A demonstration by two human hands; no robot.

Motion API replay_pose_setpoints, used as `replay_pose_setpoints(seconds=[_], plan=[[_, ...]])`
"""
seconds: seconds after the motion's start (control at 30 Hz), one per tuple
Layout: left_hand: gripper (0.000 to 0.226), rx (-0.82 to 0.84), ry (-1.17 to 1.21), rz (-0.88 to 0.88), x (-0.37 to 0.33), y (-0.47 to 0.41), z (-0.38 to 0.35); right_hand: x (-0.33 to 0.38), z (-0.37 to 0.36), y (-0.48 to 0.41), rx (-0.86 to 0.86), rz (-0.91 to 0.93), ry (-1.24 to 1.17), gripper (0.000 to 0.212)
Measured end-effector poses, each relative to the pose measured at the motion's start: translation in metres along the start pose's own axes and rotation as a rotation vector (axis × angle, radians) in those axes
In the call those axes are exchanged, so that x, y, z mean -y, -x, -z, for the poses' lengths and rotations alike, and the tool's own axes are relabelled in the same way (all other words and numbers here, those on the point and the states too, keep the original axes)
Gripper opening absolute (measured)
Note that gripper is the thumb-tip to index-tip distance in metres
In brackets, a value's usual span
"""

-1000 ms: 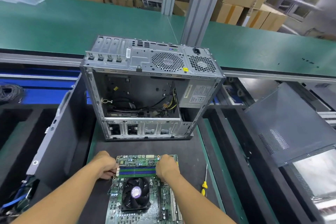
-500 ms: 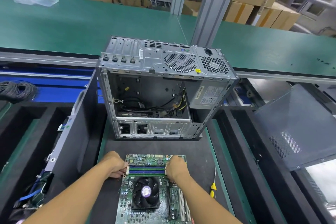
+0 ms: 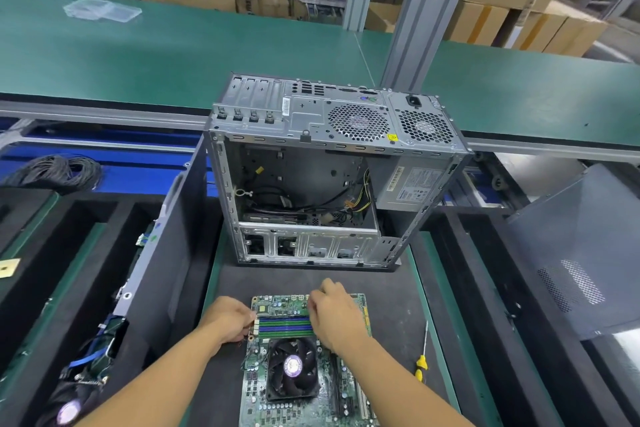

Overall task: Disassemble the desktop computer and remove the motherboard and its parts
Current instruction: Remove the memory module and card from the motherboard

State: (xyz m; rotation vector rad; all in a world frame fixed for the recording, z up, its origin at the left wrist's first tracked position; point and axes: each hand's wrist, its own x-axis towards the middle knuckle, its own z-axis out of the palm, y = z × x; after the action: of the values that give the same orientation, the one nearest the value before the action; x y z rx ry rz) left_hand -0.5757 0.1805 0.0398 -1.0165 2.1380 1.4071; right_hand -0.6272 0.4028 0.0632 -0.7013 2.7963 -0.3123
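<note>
The green motherboard (image 3: pixel 304 402) lies flat on the black mat in front of me, with a black CPU fan (image 3: pixel 292 369) in its middle. Blue and green memory sticks (image 3: pixel 284 324) sit in slots just beyond the fan. My left hand (image 3: pixel 228 319) rests at the left end of the slots, its curled fingertips against the white latches. My right hand (image 3: pixel 334 312) lies over the right half of the sticks, fingers curled down onto them. Behind stands the open computer case (image 3: pixel 311 180), with loose cables and the power supply (image 3: pixel 412 187) inside.
A yellow-handled screwdriver (image 3: pixel 421 357) lies on the mat to the right of the board. A grey side panel (image 3: pixel 581 253) leans at the right and a dark panel (image 3: pixel 166 253) stands at the left. A black cable coil (image 3: pixel 55 170) lies at far left.
My right hand has slid left from the right end of the slots onto the memory sticks. My left hand has stayed at the left latches. The camera has shifted.
</note>
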Motion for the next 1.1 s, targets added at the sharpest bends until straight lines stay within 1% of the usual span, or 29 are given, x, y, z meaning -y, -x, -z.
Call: replay_pose_setpoints(seconds=[0.13, 0.23, 0.53, 0.67, 0.77, 0.83, 0.87, 0.9, 0.93, 1.0, 1.03, 1.1], plan=[[0.011, 0.027, 0.084, -0.019, 0.011, 0.001, 0.002, 0.007, 0.003, -0.01, 0.074, 0.128, -0.008, 0.019], [0.015, 0.037, 0.093, -0.05, 0.02, 0.003, 0.003, 0.013, 0.002, -0.016, 0.114, 0.168, 0.04, 0.016], [0.019, 0.031, 0.041, -0.125, 0.026, 0.008, -0.001, 0.014, 0.003, -0.02, 0.108, 0.227, 0.095, 0.02], [0.016, 0.0, 0.033, -0.148, 0.028, 0.01, -0.002, 0.013, 0.004, -0.023, 0.076, 0.291, 0.136, 0.022], [0.015, 0.007, 0.046, -0.149, 0.027, 0.01, -0.001, 0.014, 0.009, -0.022, 0.04, 0.321, 0.103, 0.022], [0.016, 0.021, 0.065, -0.138, 0.027, 0.01, 0.0, 0.011, 0.019, -0.021, 0.018, 0.299, 0.043, 0.019], [0.018, 0.028, 0.071, -0.135, 0.028, 0.009, 0.001, 0.007, 0.026, -0.021, 0.022, 0.258, -0.012, 0.016], [0.02, 0.03, 0.076, -0.134, 0.03, 0.009, 0.002, 0.002, 0.034, -0.021, 0.042, 0.188, -0.136, 0.013], [0.022, 0.025, 0.085, -0.135, 0.032, 0.009, 0.002, -0.004, 0.041, -0.02, 0.088, 0.087, -0.333, 0.013], [0.025, -0.026, 0.09, -0.159, 0.032, 0.01, 0.003, -0.015, 0.055, -0.013, 0.193, -0.099, -0.804, 0.01], [0.025, -0.07, 0.078, -0.186, 0.03, 0.012, 0.003, -0.019, 0.06, -0.009, 0.222, -0.157, -0.972, 0.008], [0.026, -0.134, 0.079, -0.255, 0.022, 0.016, 0.004, -0.022, 0.061, -0.001, 0.248, -0.227, -1.179, 0.01]])
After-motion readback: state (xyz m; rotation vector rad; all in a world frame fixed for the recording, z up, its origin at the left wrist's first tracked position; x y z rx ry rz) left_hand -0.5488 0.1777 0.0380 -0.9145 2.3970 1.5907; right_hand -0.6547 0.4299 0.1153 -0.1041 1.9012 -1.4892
